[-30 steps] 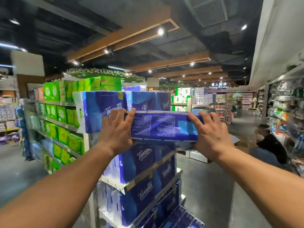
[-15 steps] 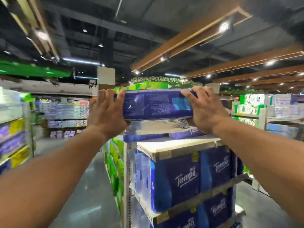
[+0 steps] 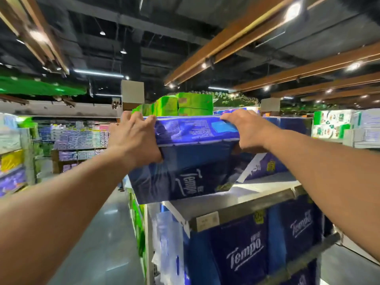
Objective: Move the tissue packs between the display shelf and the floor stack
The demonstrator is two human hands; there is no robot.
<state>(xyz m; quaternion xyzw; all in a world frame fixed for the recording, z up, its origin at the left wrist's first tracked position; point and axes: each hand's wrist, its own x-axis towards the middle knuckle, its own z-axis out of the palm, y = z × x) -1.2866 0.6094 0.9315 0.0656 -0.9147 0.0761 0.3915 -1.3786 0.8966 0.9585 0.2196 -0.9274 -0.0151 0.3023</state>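
A large blue Tempo tissue pack is tilted over the front left corner of the display shelf's top board. My left hand grips its left end and my right hand grips its right end. The pack's near lower edge hangs past the board's front. Another blue pack lies on the top board behind it. More blue Tempo packs fill the shelf level below. The floor stack is out of view.
Green tissue boxes are stacked behind the top board. An aisle with a grey floor runs along the left, lined by shelves of purple and yellow goods. White and green boxes stand at the right.
The view has swung left and closer to the shelf. Both hands have carried the pack up over the top board and tipped it, so its logo face now shows underneath.
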